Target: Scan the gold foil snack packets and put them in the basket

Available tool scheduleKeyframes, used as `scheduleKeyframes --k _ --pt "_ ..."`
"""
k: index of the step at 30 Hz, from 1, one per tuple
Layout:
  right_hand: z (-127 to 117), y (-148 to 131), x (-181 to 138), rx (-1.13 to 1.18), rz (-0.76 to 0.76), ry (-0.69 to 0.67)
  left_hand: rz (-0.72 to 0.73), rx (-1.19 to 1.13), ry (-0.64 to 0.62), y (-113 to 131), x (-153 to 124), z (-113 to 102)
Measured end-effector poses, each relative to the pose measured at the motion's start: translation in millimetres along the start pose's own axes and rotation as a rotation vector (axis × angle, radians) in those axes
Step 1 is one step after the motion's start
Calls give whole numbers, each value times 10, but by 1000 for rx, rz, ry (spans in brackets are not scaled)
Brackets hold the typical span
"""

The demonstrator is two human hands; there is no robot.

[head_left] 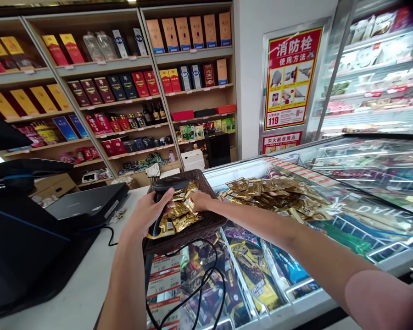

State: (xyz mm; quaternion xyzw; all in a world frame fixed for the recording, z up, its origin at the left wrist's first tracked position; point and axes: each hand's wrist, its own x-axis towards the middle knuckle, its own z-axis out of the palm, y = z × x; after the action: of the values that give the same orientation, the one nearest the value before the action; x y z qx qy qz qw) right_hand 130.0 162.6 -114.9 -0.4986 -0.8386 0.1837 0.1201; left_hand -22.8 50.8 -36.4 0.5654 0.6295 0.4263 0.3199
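My left hand point(153, 208) is closed around a black barcode scanner point(168, 184), its head tipped over a dark brown woven basket point(201, 181). Shiny gold packets point(182, 222) with small barcode labels fill the basket. My right hand point(200, 201) reaches in from the right, fingers curled on a gold packet point(190, 202); the fingertips are partly hidden. Beside the basket, a large heap of similar gold packets point(278, 192) lies on the glass top of a freezer point(330, 215). A black cable point(206, 275) loops over the glass in front of the basket.
Left of the basket, a white counter point(124, 261) carries a black box-like device point(89, 201) and a dark monitor-like unit point(20, 247). Red-and-white price labels point(163, 279) lie near the cable. Shelves point(117, 105) of boxed goods stand behind; a refrigerated display point(382, 73) is at right.
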Motion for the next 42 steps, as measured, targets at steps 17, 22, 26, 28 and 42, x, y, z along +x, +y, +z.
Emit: scheduleKeyframes --k 17,22,26,28,42 --pt "-922 1306 -1155 688 73 338 102 45 -79 256 -251 655" --pt "-1056 1392 -1225 557 17 343 89 -35 -137 268 -320 821" --pt "-1126 1360 -1292 483 -30 361 95 -22 -119 229 -303 872" --pt "-1140 1339 -1315 473 -31 364 93 -16 -111 217 -287 871" --pt "-1079 1373 -1206 293 17 380 69 75 -76 220 -272 847"
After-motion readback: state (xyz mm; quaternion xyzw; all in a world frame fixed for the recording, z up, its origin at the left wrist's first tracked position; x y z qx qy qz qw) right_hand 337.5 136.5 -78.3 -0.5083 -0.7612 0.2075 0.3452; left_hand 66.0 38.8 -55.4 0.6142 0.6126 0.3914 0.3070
